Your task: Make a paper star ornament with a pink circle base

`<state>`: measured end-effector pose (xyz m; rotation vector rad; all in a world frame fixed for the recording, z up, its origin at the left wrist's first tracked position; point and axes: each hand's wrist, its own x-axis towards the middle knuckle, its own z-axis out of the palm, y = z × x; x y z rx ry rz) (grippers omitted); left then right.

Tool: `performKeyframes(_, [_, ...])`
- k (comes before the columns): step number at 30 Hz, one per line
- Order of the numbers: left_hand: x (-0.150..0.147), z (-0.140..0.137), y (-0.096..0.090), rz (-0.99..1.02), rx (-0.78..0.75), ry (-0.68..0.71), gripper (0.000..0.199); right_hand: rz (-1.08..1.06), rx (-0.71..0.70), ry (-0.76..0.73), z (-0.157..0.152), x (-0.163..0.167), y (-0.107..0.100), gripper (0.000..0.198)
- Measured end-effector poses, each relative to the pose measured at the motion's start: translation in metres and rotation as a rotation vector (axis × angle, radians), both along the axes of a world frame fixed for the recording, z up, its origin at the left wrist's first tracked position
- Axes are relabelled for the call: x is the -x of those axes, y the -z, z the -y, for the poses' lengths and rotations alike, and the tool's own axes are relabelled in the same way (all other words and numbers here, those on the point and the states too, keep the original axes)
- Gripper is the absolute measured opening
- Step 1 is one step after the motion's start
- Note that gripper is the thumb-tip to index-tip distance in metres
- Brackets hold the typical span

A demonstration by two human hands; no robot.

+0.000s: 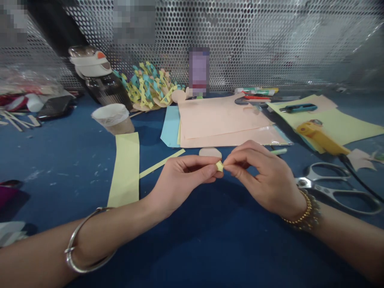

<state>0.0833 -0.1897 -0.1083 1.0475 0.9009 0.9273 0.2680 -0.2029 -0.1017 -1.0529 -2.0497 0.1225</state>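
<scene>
Between my two hands is a small folded piece of yellow paper (220,165). My left hand (187,176) pinches it between thumb and index finger. The fingertips of my right hand (264,176) are closed at its right edge. Just behind the fingers lies a pale round paper disc (210,152), partly covered. A thin yellow paper strip (163,163) lies on the blue table beyond my left hand, its near end beside a wide yellow paper sheet (126,168). Metal scissors (322,185) rest to the right of my right hand.
Pink paper sheets (219,118) lie at the middle back. A paper cup (115,119), a dark bottle (100,80) and a bunch of curled paper strips (151,86) stand back left. A yellow glue gun (321,138) and teal cutter (298,108) lie on the right.
</scene>
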Motion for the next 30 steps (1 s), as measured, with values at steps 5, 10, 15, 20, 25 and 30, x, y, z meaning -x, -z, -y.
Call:
performKeyframes(5, [0.0002, -0.0001, 0.0015, 0.044, 0.008, 0.021, 0.011, 0.078, -0.111, 0.008, -0.0007, -0.0033, 0.002, 0.01])
performKeyframes(10, [0.0008, -0.0002, 0.0019, 0.051, 0.022, 0.029, 0.009, 0.221, -0.224, 0.008, 0.0, -0.0079, 0.0008, 0.01])
performKeyframes(15, [0.0014, -0.0007, 0.0007, 0.08, 0.071, 0.063, 0.01, 0.362, -0.35, 0.02, -0.0011, -0.0089, -0.0006, 0.01])
performKeyframes(20, [0.0007, 0.0008, 0.0001, 0.109, 0.094, 0.083, 0.009, 0.387, -0.378, 0.034, -0.0004, -0.0079, -0.0003, 0.01])
performKeyframes(25, [0.0007, 0.0009, 0.0024, 0.123, 0.021, 0.075, 0.023, 0.27, -0.287, 0.009, 0.0006, -0.0067, 0.0005, 0.006])
performKeyframes(30, [0.0005, -0.002, 0.0027, 0.083, -0.064, 0.024, 0.019, 0.105, -0.15, 0.015, -0.0015, -0.006, -0.0015, 0.011])
